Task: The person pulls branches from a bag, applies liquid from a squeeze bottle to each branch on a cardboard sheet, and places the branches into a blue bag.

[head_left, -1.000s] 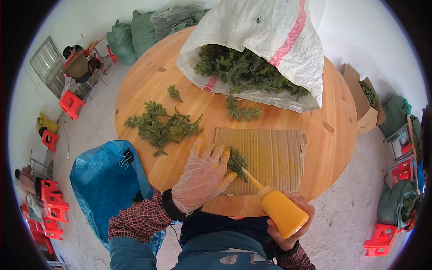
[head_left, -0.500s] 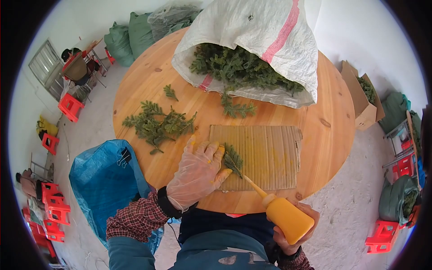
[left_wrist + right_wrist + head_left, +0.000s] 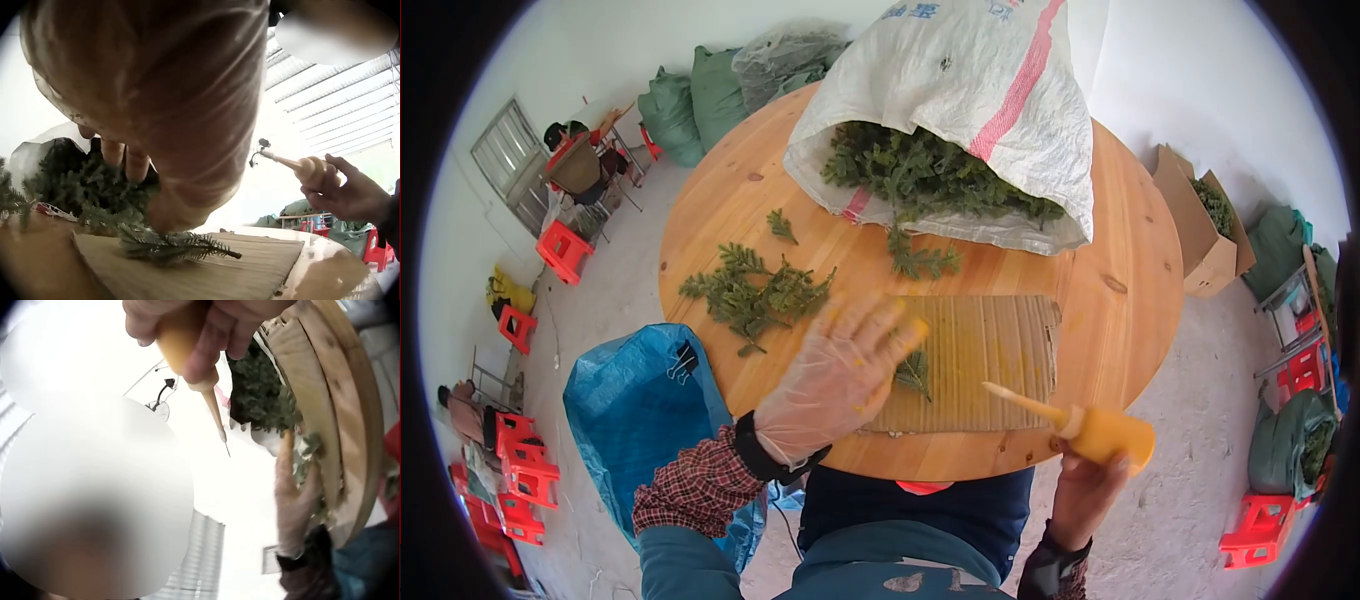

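Note:
My left hand (image 3: 830, 380), in a clear glove with yellow-stained fingertips, is spread open at the left edge of the cardboard (image 3: 1000, 355). Beside its thumb a small green sprig (image 3: 914, 375) lies on the cardboard; in the left wrist view the sprig (image 3: 181, 247) shows its bare stem pointing right, and I cannot tell whether the hand touches it. My bare right hand (image 3: 1090, 492) grips a yellow squeeze bottle (image 3: 1112, 436) off the table's front right edge. Its long nozzle points left over the cardboard, apart from the sprig.
Loose sprigs (image 3: 755, 295) lie at the left of the round wooden table (image 3: 1130, 330). A white sack (image 3: 940, 80) of greenery stands at the back. A blue bag (image 3: 640, 410) hangs by the left edge. Red stools and green bags stand around the room.
The bottle has moved right and up, its nozzle tip leaving the sprig's stem, and now lies more level. My left hand has lifted slightly and its fingers have spread.

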The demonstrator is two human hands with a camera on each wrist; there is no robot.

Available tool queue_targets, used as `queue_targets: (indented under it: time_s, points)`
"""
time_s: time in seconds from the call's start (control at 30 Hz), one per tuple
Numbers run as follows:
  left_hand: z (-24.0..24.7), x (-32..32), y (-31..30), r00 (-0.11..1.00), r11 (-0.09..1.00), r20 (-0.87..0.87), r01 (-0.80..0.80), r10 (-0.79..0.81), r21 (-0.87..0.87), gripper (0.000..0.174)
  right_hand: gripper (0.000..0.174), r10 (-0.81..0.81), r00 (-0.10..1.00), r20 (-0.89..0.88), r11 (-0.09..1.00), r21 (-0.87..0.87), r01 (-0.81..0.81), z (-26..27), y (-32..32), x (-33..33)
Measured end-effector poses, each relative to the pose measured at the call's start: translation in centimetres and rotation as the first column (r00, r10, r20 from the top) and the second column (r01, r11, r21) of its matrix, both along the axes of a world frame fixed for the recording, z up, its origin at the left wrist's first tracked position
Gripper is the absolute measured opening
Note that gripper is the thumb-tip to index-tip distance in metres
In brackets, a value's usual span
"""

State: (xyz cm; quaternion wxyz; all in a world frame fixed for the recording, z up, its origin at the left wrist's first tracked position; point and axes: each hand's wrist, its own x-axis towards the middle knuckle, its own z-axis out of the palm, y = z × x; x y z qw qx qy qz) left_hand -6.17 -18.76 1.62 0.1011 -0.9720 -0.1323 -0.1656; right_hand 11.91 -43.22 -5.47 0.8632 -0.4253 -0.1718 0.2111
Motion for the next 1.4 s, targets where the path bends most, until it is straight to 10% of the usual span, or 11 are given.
queue_targets:
  time_s: [0.3, 0.47, 0.7, 1.1, 1.23, 1.4]
  points:
    - [1.3, 0.2, 0.8, 0.951, 0.99, -0.303, 0.017, -0.059, -0.139, 0.044, 0.048, 0.304, 0.89, -0.34, 0.896, 0.419, -0.145, -1.4, 3.4, 5.0]
    - [2.0, -2.7, 6.8, 0.816, 0.814, -0.201, -0.45, 0.542, 0.367, 0.037, 0.049, 0.341, 0.881, -0.327, 0.889, 0.416, -0.189, -1.9, 3.7, 5.5]
    - [4.0, 2.4, 8.5, 0.998, 0.999, 0.048, -0.045, 0.046, -0.017, 0.033, 0.049, 0.271, 0.902, -0.336, 0.915, 0.382, -0.132, -1.8, 4.4, 5.0]
    - [1.0, 10.2, 9.6, 0.978, 0.99, -0.196, -0.091, 0.069, -0.104, 0.035, 0.05, 0.248, 0.897, -0.367, 0.922, 0.373, -0.102, -1.4, 4.6, 5.1]
    - [4.0, 8.9, 9.0, 0.984, 0.828, -0.084, -0.177, 0.156, -0.532, 0.028, 0.05, 0.233, 0.897, -0.376, 0.927, 0.364, -0.089, -1.3, 4.5, 5.1]
    - [3.5, 6.2, 5.5, 0.978, 0.193, 0.098, 0.061, 0.186, -0.979, 0.026, 0.05, 0.222, 0.906, -0.361, 0.929, 0.362, -0.084, -1.1, 4.7, 4.9]
